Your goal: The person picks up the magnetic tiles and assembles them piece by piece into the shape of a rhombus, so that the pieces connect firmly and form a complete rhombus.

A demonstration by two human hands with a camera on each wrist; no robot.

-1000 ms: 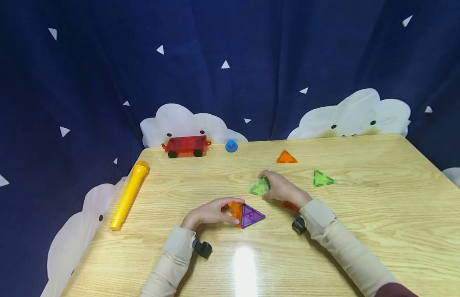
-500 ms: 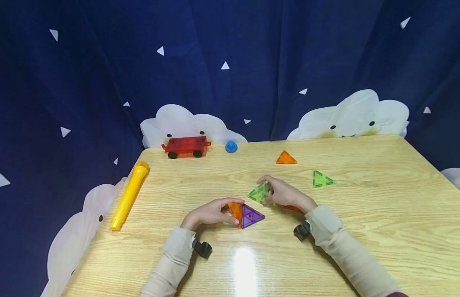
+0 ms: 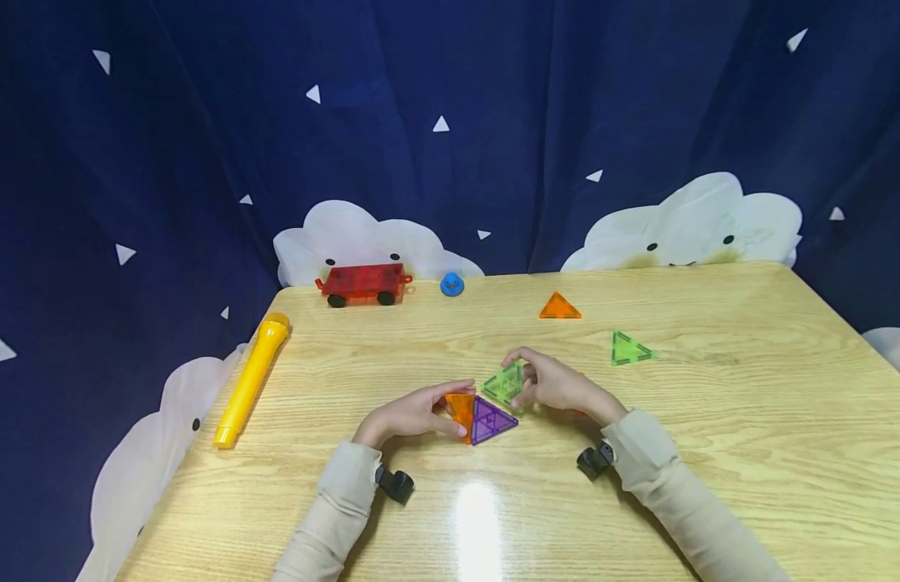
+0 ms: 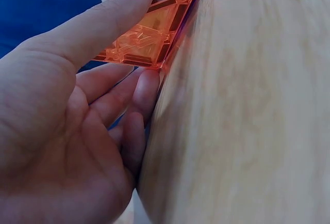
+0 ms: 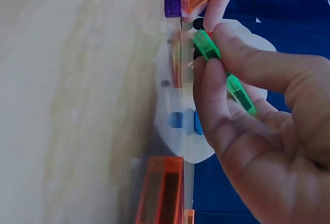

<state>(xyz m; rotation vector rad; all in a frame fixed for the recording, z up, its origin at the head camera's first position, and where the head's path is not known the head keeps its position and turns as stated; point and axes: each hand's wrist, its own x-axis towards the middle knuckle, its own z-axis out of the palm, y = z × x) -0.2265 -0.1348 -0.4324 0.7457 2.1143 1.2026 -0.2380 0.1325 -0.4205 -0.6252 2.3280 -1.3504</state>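
Note:
My left hand (image 3: 414, 412) holds an orange triangular magnetic tile (image 3: 460, 411) between thumb and fingers. In the left wrist view that orange tile (image 4: 147, 38) leans up from the table, its lower edge along the purple triangular magnetic tile. The purple tile (image 3: 492, 420) lies flat, pointing right. Across from it, my right hand (image 3: 555, 381) pinches a green triangular magnetic tile (image 3: 504, 385) close to the purple tile's upper right edge. The right wrist view shows the green tile (image 5: 227, 74) edge-on and tilted between thumb and fingers.
An orange-red tile (image 5: 160, 190) sits by my right wrist, mostly hidden in the head view. Farther back lie an orange triangle (image 3: 560, 307) and a green triangle (image 3: 628, 348). A red wheeled car base (image 3: 364, 283), blue duck (image 3: 452, 284) and yellow toy microphone (image 3: 252, 380) line the edges.
My right hand has brought the green tile down and slightly left, nearer to the purple tile. The left hand has stayed in place with the orange tile.

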